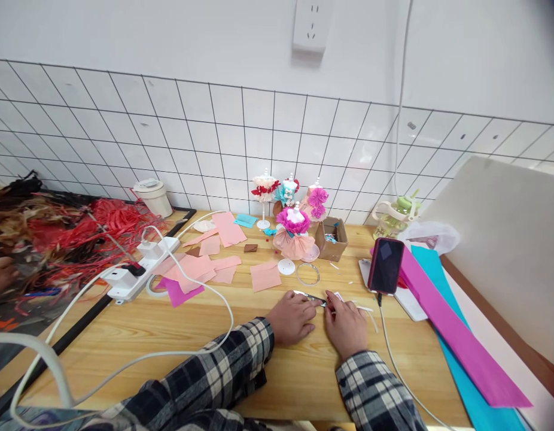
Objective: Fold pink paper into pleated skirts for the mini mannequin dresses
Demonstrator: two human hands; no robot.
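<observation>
Thin dark-and-pale strip [313, 297] lies at the front middle of the table [299, 377], between the two hands. From my remote seat I see my left hand [291, 317] palm down, fingers loosely bent over it; can't tell if they grip. My right hand [347, 326] has its fingers bunched near the strip's dark end; hold unclear too. Just beyond: metal ring [308, 284], white disc [286, 267], peach paper square [265, 277]. Behind those, small dressed figures [295, 236] beside an open cardboard box [337, 248]. Phone [386, 266] propped right, cable plugged in; power strip [142, 272] left.
</observation>
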